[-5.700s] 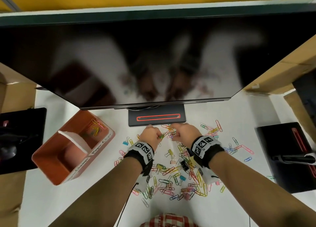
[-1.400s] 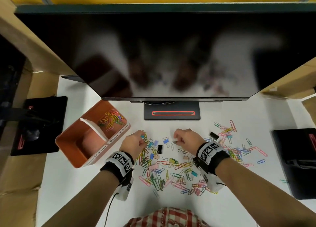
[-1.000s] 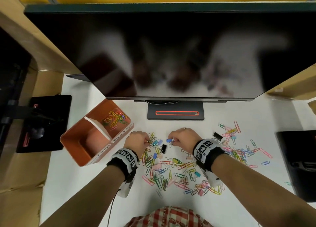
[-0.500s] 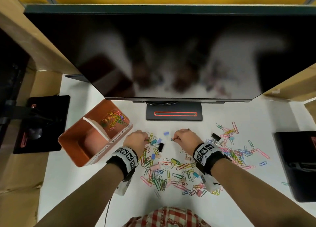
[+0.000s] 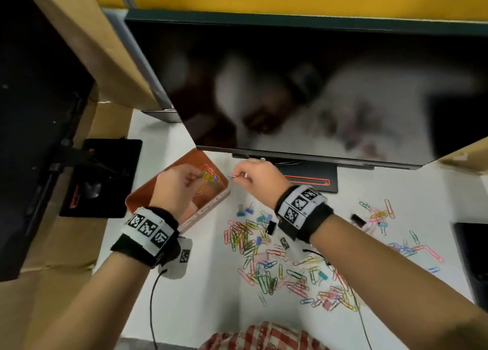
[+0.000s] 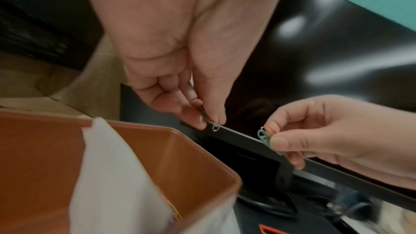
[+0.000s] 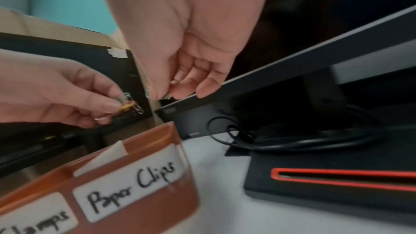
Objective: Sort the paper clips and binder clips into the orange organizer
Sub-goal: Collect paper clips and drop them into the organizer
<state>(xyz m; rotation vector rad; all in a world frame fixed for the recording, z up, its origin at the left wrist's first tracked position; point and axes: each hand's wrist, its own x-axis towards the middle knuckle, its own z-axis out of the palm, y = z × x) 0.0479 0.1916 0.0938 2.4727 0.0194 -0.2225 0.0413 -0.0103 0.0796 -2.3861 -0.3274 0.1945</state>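
The orange organizer (image 5: 211,209) (image 6: 180,157) (image 7: 146,147) stands left of the monitor stand, with a white divider (image 6: 112,175) and front labels "Paper Clips" (image 7: 133,182) and "Clamps". Coloured paper clips lie in its far compartment (image 5: 211,174). My left hand (image 5: 196,176) (image 6: 212,124) hovers over that compartment and pinches a few paper clips (image 6: 216,127). My right hand (image 5: 237,176) (image 7: 161,95) is just right of the organizer's far corner, pinching green and orange paper clips (image 6: 264,135). A loose pile of paper clips (image 5: 264,257) and small binder clips (image 5: 243,212) lies on the white table.
A large dark monitor (image 5: 317,99) overhangs the far side, its black base (image 5: 311,180) right of the organizer, with a black cable (image 7: 270,143) beside it. Cardboard boxes (image 5: 113,67) and a black pad (image 5: 105,175) stand to the left. More clips (image 5: 377,215) lie at right.
Both hands have lifted off the clip pile and moved left and away to the organizer, each carrying paper clips. The view has swung left.
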